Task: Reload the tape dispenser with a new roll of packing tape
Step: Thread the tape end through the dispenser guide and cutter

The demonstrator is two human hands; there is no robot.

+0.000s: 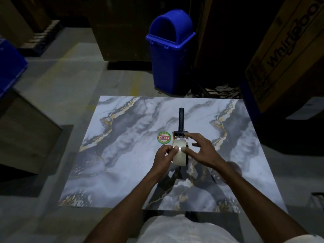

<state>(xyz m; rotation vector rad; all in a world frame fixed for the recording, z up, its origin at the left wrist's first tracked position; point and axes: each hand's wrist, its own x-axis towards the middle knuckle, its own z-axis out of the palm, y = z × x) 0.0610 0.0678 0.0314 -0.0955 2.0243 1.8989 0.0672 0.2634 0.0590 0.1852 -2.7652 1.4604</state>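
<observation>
A tape dispenser lies on the marble-patterned table, its black handle pointing away from me. A pale roll of packing tape sits in the dispenser's near end. My left hand grips the roll's left side with thumb and fingers. My right hand rests on the right side, thumb pressed on the roll's face, fingers spread over the dispenser's frame near the handle base. Whether the roll is fully seated on the hub is hidden by my hands.
A round green and red sticker is stuck on the table just left of the dispenser. A blue lidded bin stands on the floor beyond the table. Large cardboard boxes rise at the right, another box at the left.
</observation>
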